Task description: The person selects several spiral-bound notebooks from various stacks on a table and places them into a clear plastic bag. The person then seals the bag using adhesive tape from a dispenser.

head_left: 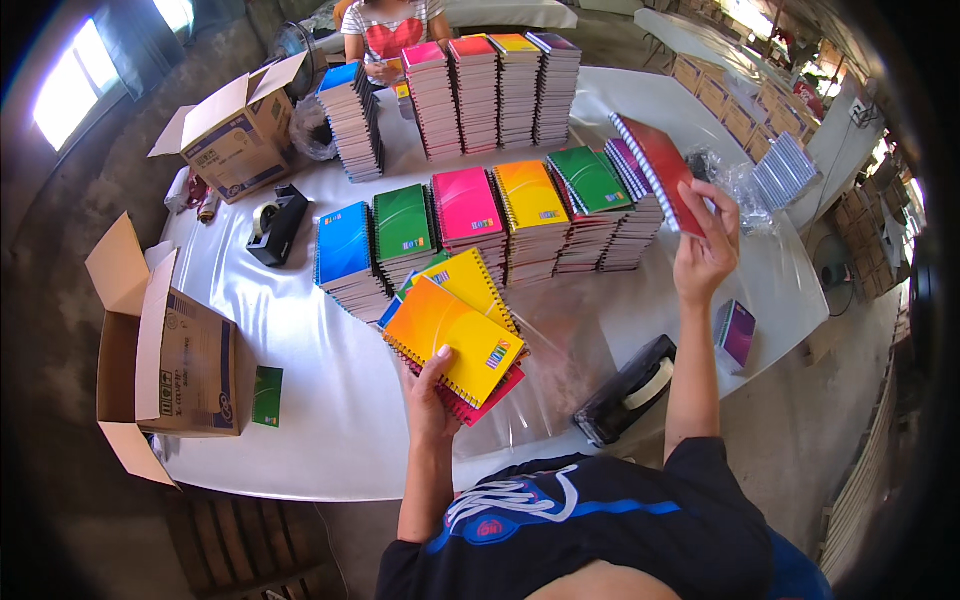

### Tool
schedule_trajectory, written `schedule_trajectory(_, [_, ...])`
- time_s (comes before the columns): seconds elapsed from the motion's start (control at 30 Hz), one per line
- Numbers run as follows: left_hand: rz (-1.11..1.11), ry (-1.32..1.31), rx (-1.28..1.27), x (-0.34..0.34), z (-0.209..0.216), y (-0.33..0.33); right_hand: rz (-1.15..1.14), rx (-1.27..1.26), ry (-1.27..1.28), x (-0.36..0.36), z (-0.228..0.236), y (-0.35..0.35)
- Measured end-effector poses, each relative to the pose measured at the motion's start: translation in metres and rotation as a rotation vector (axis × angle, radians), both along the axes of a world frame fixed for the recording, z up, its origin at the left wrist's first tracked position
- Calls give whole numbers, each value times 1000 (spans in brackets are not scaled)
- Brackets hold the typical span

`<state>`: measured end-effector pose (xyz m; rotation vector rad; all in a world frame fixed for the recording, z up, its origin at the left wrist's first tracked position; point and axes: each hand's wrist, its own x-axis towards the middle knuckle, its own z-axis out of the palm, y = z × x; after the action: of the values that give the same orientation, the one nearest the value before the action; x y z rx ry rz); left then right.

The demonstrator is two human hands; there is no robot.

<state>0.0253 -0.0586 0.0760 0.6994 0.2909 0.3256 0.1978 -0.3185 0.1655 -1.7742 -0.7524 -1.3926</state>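
My left hand (428, 398) grips a fanned bunch of spiral notebooks, thumb on top. A yellow notebook (452, 335) lies uppermost; a pink notebook (490, 397) shows beneath it, and a second yellow notebook (470, 278) with green and blue edges sticks out behind. Raised at the right, my right hand (708, 240) holds a red spiral notebook (662, 172) by its lower end, tilted. Beyond both hands runs a row of notebook stacks, topped blue (343, 240), green (403, 220), pink (467, 203), yellow (531, 193), green (590, 180) and purple (627, 165).
Taller notebook stacks (475, 105) stand behind the row, near a person (392, 30). Open cartons (190, 365) and tape dispensers (625, 390) flank the work area. Clear plastic (560, 350) covers part of the white table (320, 440). A small notebook pile (736, 335) sits at right.
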Motion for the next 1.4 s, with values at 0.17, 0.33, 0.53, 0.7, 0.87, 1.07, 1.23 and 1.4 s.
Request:
schedule_trajectory(0.17, [-41,53,-58,-1,-8,0,247,47,112,50,-4,7])
schedule_trajectory(0.33, [-60,40,-26,0,-4,4,414,-54,206,75,-11,36])
schedule_trajectory(0.53, [-72,47,47,3,-6,8,413,-27,392,100,-33,46])
schedule_trajectory(0.7, [-99,41,0,11,-9,7,242,-450,403,88,-58,74])
schedule_trajectory(0.87, [-126,56,25,14,-11,8,224,-702,712,81,-73,70])
schedule_trajectory(1.07, [-173,78,50,17,-11,9,78,-1018,909,73,-45,77])
schedule_trajectory(1.23, [-176,80,29,16,-15,9,41,-1042,983,64,-17,79])
schedule_trajectory(1.4, [-162,84,41,16,-18,9,-141,-957,927,96,-35,18])
